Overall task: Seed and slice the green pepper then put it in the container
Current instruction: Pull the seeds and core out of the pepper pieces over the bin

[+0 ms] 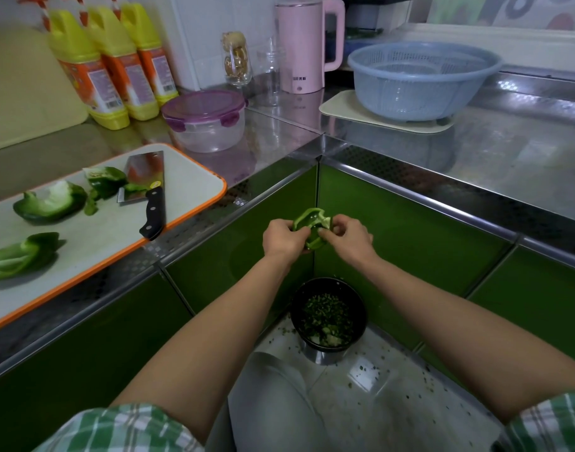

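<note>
My left hand [282,238] grips a green pepper piece [307,220], held in the air above a black waste bin [328,316] on the floor. My right hand [348,238] pinches the pale core side of that piece. On the orange-rimmed cutting board [188,181] at the left lie three more pepper pieces [51,202] [105,181] [21,256] and a cleaver [149,187] with a black handle. A clear container with a purple lid [206,120] stands shut behind the board.
Yellow bottles [106,66], a pink kettle [304,44] and a blue colander [419,78] on a cream mat stand along the steel counter. Green cabinet fronts meet in a corner behind the bin. Green scraps litter the floor tiles.
</note>
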A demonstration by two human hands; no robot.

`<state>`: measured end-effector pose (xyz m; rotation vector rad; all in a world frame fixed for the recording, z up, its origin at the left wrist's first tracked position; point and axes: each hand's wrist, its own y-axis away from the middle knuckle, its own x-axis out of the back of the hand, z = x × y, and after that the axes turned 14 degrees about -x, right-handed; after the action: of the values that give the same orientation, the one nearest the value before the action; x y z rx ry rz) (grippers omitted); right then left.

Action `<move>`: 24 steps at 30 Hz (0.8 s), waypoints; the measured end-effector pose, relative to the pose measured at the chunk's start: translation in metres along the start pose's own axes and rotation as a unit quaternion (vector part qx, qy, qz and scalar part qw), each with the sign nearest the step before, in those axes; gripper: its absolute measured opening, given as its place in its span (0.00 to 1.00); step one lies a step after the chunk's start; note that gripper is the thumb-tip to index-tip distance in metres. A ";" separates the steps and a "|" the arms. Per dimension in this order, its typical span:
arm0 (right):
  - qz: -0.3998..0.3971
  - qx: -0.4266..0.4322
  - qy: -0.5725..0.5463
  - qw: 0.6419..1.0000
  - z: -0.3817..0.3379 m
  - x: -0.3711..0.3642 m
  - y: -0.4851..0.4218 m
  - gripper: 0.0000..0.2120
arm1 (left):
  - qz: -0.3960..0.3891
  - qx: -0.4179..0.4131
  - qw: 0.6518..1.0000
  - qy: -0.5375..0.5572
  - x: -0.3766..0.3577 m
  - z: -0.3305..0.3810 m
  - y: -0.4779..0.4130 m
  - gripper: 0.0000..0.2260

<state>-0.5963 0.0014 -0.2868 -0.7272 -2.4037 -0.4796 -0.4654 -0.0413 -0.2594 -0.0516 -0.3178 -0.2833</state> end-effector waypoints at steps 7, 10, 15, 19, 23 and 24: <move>-0.045 -0.001 -0.003 0.999 -0.004 0.008 0.007 0.13 | -0.003 0.008 1.000 0.013 0.006 0.000 -0.002 0.03; -0.077 -0.015 -0.014 0.997 -0.004 0.008 0.006 0.14 | -0.005 0.007 1.000 0.010 0.005 0.000 -0.001 0.04; -0.043 0.004 -0.015 0.999 -0.011 0.007 0.007 0.12 | -0.037 -0.001 0.999 0.018 0.003 0.001 0.000 0.05; -0.100 -0.002 -0.073 0.992 -0.008 0.016 0.011 0.13 | -0.023 0.012 0.999 0.031 0.006 0.003 -0.002 0.03; -0.114 0.000 -0.107 0.988 -0.008 0.018 0.014 0.14 | -0.034 0.040 0.995 0.085 0.007 0.003 0.001 0.06; -0.108 -0.004 -0.111 0.988 -0.009 0.017 0.013 0.14 | -0.039 0.042 0.994 0.095 0.006 0.004 0.002 0.07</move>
<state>-0.5969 0.0138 -0.2671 -0.5501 -2.7065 -0.5180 -0.4608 -0.0406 -0.2537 0.0714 -0.1427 -0.3501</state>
